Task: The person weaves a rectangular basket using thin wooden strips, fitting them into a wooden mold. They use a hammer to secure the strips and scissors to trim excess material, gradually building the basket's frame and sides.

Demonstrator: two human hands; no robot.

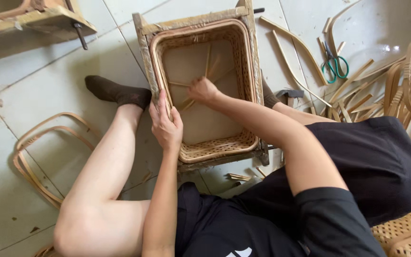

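Woven rectangular basket [205, 143] in a wooden frame [144, 50], on the tiled floor [48, 95] between the person's legs.

Left hand [166, 124] clamped over the basket's left rim; right hand [203, 89] inside, fingers pinched on thin bamboo strips [207, 62] crossing the bottom. Risk, judged: a bent strip could snap or spring loose if the pinch slackens; the rim may shift in the frame. Green scissors [333, 64] lie well apart.
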